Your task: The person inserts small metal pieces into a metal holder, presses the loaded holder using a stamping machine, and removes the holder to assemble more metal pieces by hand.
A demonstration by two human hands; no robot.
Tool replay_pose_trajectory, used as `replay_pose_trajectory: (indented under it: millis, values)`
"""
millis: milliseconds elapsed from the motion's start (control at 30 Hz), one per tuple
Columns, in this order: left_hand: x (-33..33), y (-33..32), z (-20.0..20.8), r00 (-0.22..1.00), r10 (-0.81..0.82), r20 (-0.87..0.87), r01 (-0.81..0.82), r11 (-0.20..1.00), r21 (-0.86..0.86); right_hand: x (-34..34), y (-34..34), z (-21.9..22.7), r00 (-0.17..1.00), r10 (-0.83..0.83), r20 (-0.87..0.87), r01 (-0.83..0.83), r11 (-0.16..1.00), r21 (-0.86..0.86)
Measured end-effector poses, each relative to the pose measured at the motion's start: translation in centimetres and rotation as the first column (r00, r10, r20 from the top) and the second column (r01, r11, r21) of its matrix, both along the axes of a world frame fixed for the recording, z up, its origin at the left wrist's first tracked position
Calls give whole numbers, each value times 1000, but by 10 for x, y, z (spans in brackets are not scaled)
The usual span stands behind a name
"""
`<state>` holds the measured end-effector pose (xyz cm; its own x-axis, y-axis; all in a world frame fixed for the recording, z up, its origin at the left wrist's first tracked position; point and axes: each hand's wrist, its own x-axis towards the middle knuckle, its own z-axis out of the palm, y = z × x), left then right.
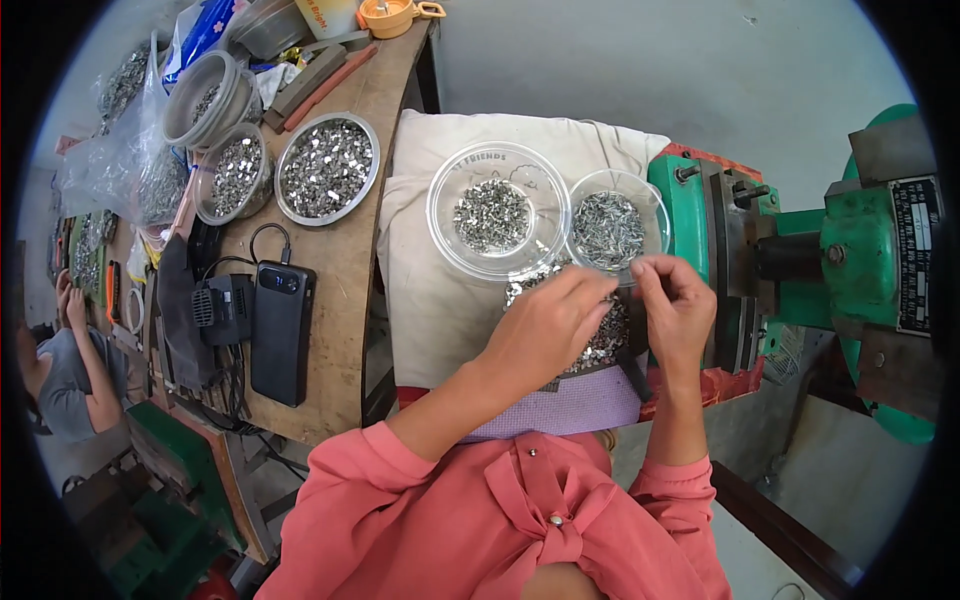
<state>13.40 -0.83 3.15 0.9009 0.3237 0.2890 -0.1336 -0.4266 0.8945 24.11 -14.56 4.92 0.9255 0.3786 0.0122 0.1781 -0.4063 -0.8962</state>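
The green machine (870,250) stood to my right, and the pale cloth (425,325) spread under my work. On it sat the larger clear tub (443,240), with short shiny metal parts (492,215) at its bottom. Nearer me, a loose heap of metal pieces (605,345) lay partly hidden beneath my left hand (550,320). That hand's fingers were bunched to a narrow pinch; my right hand (680,300) faced it, thumb and forefinger drawn close. I could not tell whether either held a piece. Both sets of fingertips met nearly at the near rim of the smaller clear tub (656,205), where slim pins (608,228) lay jumbled. I judged the step to be fine fingertip handling of these small parts; the next move called for a light, exact pinch and steady alignment between both hands.
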Motion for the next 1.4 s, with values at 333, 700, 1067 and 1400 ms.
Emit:
replay_pose_trajectory:
  millis: [333,700,1067,1400]
  values:
    - [-105,26,-23,991,40,-127,-11,977,215,-79,9,-27,869,459,183,-447,888,-104]
    - [-117,24,-34,966,-42,-255,127,935,330,-91,15,-43,670,598,440,-430,796,-426]
    - [-153,17,-46,939,247,-238,-183,948,261,-96,8,-46,817,419,397,-284,890,-356]
    - [-156,13,-52,933,279,-227,-243,955,171,-111,31,-38,854,505,126,-467,850,-243]
